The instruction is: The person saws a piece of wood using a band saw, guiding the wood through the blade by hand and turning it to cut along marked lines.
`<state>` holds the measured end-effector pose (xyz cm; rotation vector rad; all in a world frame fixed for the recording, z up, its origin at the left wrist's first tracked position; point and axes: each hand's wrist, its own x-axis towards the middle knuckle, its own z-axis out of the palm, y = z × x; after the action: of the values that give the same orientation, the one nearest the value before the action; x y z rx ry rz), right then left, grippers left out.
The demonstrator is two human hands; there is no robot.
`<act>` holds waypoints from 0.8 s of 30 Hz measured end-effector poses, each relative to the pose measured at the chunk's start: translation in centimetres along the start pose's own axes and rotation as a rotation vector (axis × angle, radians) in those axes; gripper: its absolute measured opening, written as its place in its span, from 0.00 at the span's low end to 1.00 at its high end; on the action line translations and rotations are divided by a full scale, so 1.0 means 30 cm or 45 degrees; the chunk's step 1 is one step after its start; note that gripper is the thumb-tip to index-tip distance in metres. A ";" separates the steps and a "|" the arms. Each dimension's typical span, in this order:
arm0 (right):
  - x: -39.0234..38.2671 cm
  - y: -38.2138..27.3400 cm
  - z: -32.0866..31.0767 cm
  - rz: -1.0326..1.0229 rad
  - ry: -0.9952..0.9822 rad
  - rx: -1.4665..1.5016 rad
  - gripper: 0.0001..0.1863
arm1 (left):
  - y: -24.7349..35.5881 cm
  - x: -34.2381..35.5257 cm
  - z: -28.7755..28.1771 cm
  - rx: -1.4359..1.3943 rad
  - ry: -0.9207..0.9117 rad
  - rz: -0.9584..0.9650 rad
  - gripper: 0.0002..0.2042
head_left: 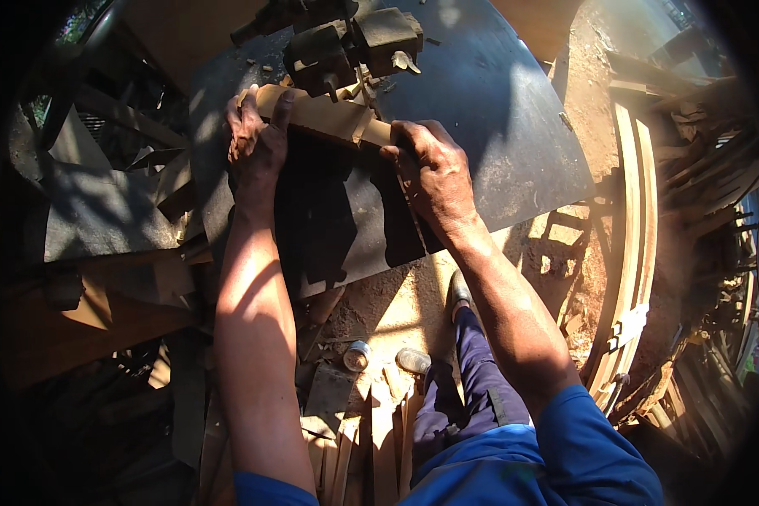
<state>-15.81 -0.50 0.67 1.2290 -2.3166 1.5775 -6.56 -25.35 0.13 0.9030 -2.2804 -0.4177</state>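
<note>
A short block of light brown wood (325,115), with a stepped, narrower right end, is held level above a dark metal machine table (514,143). My left hand (258,139) grips its left end, thumb on the near side and fingers over the far edge. Around the narrower right end, the fingers of my right hand (434,173) are closed. Just beyond the block stands a machine head with dark guide blocks (320,55); its lower parts sit close to the wood. Whether any blade touches the wood is hidden.
Wood chips (565,121) lie scattered on the table, which has a thin slot at its near side. Long boards (637,244) lean at the right. A jar (357,356) and offcuts (383,430) lie by my feet. At the left stands a grey panel (101,211).
</note>
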 end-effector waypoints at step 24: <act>-0.004 0.029 0.007 -0.065 0.056 -0.054 0.16 | -0.044 -0.023 0.010 0.086 0.119 -0.025 0.36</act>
<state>-16.23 -0.46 -0.13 1.2210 -2.2613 1.5161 -5.73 -25.78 -1.06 0.9598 -2.2130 -0.3018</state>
